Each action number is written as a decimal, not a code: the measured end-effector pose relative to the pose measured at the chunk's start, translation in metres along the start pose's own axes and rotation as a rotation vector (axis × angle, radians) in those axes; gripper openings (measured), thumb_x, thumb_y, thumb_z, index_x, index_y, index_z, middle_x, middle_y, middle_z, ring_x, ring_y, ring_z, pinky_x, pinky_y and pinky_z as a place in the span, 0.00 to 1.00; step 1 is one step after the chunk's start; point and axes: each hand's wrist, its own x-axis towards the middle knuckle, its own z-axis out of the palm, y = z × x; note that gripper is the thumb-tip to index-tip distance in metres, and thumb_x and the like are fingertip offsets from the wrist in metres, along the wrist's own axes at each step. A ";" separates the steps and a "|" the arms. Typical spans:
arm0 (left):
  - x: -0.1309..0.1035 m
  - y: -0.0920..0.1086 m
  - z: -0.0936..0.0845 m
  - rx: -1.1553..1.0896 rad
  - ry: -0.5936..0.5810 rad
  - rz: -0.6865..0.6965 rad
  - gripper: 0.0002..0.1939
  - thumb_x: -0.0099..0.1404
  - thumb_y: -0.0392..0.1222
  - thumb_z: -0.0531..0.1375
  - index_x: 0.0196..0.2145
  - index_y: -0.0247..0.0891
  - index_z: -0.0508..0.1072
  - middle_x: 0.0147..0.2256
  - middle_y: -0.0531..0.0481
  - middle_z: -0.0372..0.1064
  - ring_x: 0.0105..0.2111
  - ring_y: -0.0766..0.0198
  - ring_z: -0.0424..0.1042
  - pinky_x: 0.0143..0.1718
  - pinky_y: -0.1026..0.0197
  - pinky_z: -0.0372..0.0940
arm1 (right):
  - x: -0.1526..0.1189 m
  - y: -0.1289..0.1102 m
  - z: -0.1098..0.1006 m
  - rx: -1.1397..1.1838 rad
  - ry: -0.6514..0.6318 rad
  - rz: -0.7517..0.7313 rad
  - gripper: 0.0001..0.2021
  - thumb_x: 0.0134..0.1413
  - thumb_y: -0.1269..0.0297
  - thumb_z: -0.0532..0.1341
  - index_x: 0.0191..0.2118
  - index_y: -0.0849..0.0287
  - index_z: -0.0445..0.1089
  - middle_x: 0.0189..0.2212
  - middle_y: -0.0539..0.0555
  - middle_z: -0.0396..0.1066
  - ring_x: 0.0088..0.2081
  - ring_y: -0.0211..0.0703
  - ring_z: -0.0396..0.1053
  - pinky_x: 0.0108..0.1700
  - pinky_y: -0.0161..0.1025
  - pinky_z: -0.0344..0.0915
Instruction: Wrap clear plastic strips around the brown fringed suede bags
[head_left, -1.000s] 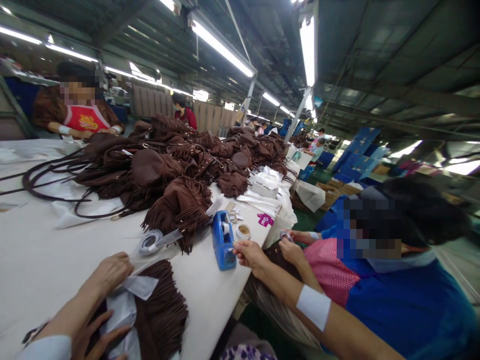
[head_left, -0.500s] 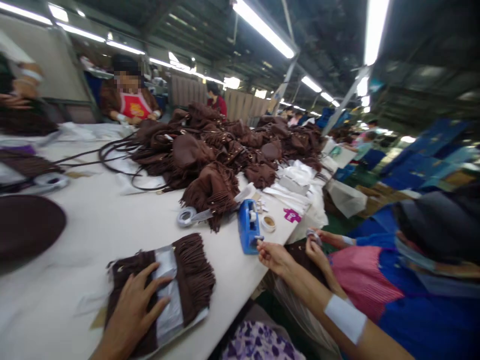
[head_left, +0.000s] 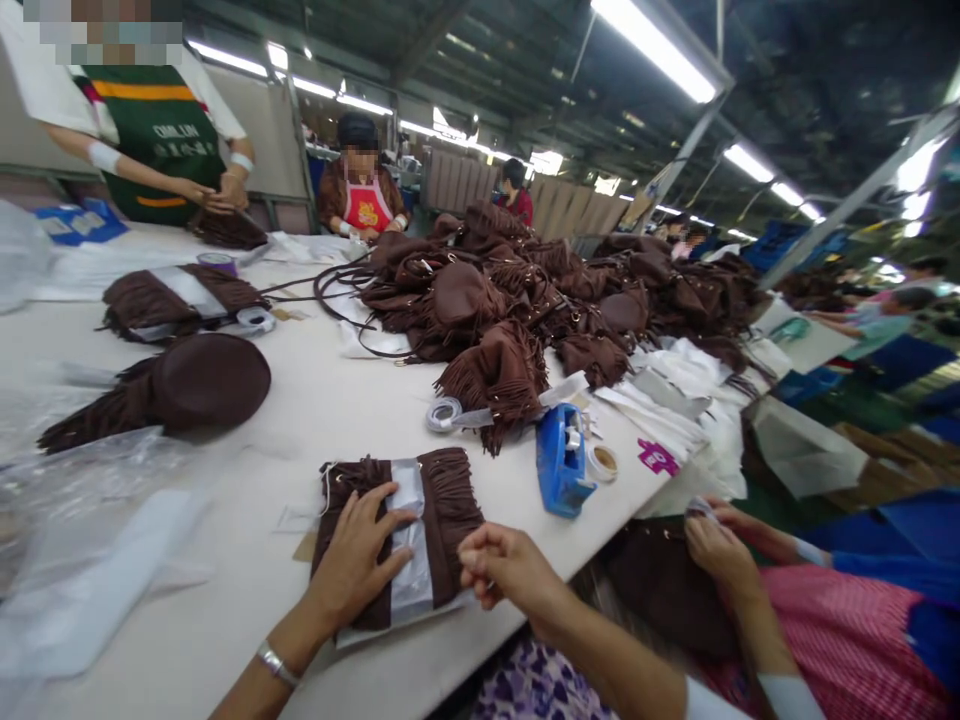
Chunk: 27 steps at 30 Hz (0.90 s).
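A dark brown fringed bag (head_left: 454,500) lies on the white table, with a pale, shiny plastic strip (head_left: 411,590) around its middle. My left hand (head_left: 356,560) rests spread on the bag, its fingertips reaching onto the strip. At the bag's right edge hovers my right hand (head_left: 517,572), thumb and fingers pinched together. Whatever may be between those fingertips is too small to make out. Beyond my right hand stands a blue tape dispenser (head_left: 559,470), with a roll of tape (head_left: 602,462) beside it.
Brown fringed bags form a large heap (head_left: 480,290) at the back. A round-based bag (head_left: 210,385) and a wrapped bag (head_left: 180,298) lie to the left near clear plastic (head_left: 112,480). A co-worker's hands (head_left: 716,545) hold a brown bag at right; another co-worker (head_left: 157,150) stands at far left.
My right hand has moved left from the tape dispenser to the bag's edge, still pinched. The left hand stays spread on the bag. The view has turned left.
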 end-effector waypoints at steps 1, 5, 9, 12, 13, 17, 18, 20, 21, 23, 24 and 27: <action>0.000 0.001 0.000 -0.001 0.002 0.001 0.17 0.65 0.44 0.59 0.52 0.50 0.69 0.64 0.45 0.54 0.66 0.50 0.53 0.66 0.31 0.42 | 0.004 -0.003 0.014 -0.004 -0.035 0.017 0.19 0.44 0.52 0.68 0.38 0.60 0.69 0.27 0.51 0.75 0.22 0.33 0.67 0.25 0.32 0.63; -0.002 -0.001 0.000 -0.014 0.005 0.018 0.18 0.63 0.44 0.60 0.52 0.50 0.69 0.64 0.44 0.54 0.66 0.49 0.52 0.66 0.31 0.42 | 0.014 -0.008 0.050 -0.075 -0.064 0.101 0.12 0.45 0.60 0.66 0.34 0.61 0.68 0.24 0.49 0.74 0.20 0.32 0.65 0.22 0.30 0.61; -0.003 -0.004 0.000 -0.040 0.002 0.030 0.20 0.63 0.42 0.60 0.53 0.50 0.68 0.65 0.44 0.52 0.66 0.50 0.52 0.66 0.31 0.42 | 0.020 -0.007 0.065 -0.189 -0.041 0.134 0.03 0.50 0.69 0.61 0.33 0.59 0.67 0.22 0.47 0.73 0.18 0.31 0.64 0.20 0.28 0.59; -0.002 -0.005 -0.002 -0.053 -0.008 0.042 0.22 0.62 0.41 0.61 0.53 0.50 0.68 0.65 0.44 0.53 0.66 0.49 0.52 0.66 0.31 0.42 | 0.024 -0.009 0.072 -0.249 -0.025 0.150 0.03 0.50 0.72 0.61 0.33 0.59 0.67 0.20 0.45 0.71 0.17 0.31 0.64 0.19 0.27 0.57; -0.002 -0.005 -0.003 -0.054 -0.010 0.045 0.22 0.61 0.41 0.61 0.53 0.50 0.69 0.64 0.43 0.53 0.66 0.48 0.52 0.66 0.31 0.43 | 0.026 -0.010 0.074 -0.273 -0.020 0.156 0.03 0.51 0.72 0.61 0.33 0.58 0.67 0.19 0.45 0.71 0.17 0.31 0.64 0.19 0.26 0.56; -0.002 -0.004 -0.002 -0.043 0.009 0.038 0.22 0.60 0.40 0.62 0.52 0.49 0.70 0.63 0.42 0.55 0.66 0.48 0.54 0.66 0.33 0.43 | 0.032 -0.012 0.081 -0.396 0.002 0.202 0.04 0.49 0.74 0.62 0.30 0.58 0.68 0.18 0.44 0.69 0.17 0.31 0.66 0.20 0.26 0.59; -0.003 -0.004 -0.001 -0.040 0.017 0.035 0.22 0.60 0.40 0.62 0.52 0.49 0.70 0.63 0.42 0.56 0.65 0.48 0.54 0.67 0.33 0.43 | 0.033 -0.011 0.083 -0.438 0.009 0.215 0.05 0.48 0.75 0.62 0.29 0.59 0.69 0.17 0.45 0.69 0.18 0.32 0.67 0.20 0.27 0.60; -0.004 -0.004 0.000 -0.037 0.034 0.033 0.22 0.60 0.40 0.62 0.53 0.49 0.70 0.64 0.42 0.56 0.65 0.48 0.54 0.67 0.34 0.44 | 0.035 -0.010 0.085 -0.534 0.030 0.232 0.05 0.46 0.76 0.63 0.26 0.59 0.69 0.17 0.45 0.70 0.20 0.34 0.69 0.22 0.27 0.62; -0.004 -0.004 0.001 -0.037 0.040 0.035 0.22 0.60 0.40 0.62 0.53 0.49 0.71 0.64 0.42 0.56 0.65 0.48 0.54 0.67 0.34 0.44 | 0.036 -0.009 0.086 -0.587 0.044 0.236 0.05 0.46 0.76 0.63 0.25 0.59 0.70 0.18 0.46 0.70 0.21 0.36 0.71 0.22 0.28 0.63; -0.005 -0.005 0.003 -0.038 0.053 0.040 0.22 0.60 0.39 0.62 0.52 0.49 0.71 0.64 0.42 0.56 0.65 0.48 0.55 0.67 0.34 0.44 | 0.038 -0.010 0.088 -0.690 0.080 0.238 0.05 0.43 0.75 0.65 0.26 0.59 0.71 0.19 0.47 0.72 0.25 0.39 0.74 0.24 0.28 0.63; -0.005 -0.005 0.004 -0.039 0.061 0.042 0.21 0.60 0.40 0.62 0.52 0.49 0.71 0.64 0.42 0.56 0.65 0.48 0.55 0.67 0.35 0.44 | 0.039 -0.010 0.089 -0.739 0.102 0.238 0.07 0.40 0.75 0.67 0.28 0.58 0.71 0.20 0.47 0.72 0.27 0.41 0.75 0.25 0.29 0.64; -0.005 -0.006 0.005 -0.041 0.073 0.047 0.20 0.61 0.42 0.61 0.52 0.48 0.71 0.63 0.42 0.56 0.65 0.48 0.55 0.67 0.35 0.44 | 0.043 -0.012 0.090 -0.848 0.165 0.246 0.21 0.30 0.77 0.71 0.36 0.57 0.71 0.21 0.47 0.74 0.32 0.47 0.77 0.26 0.31 0.66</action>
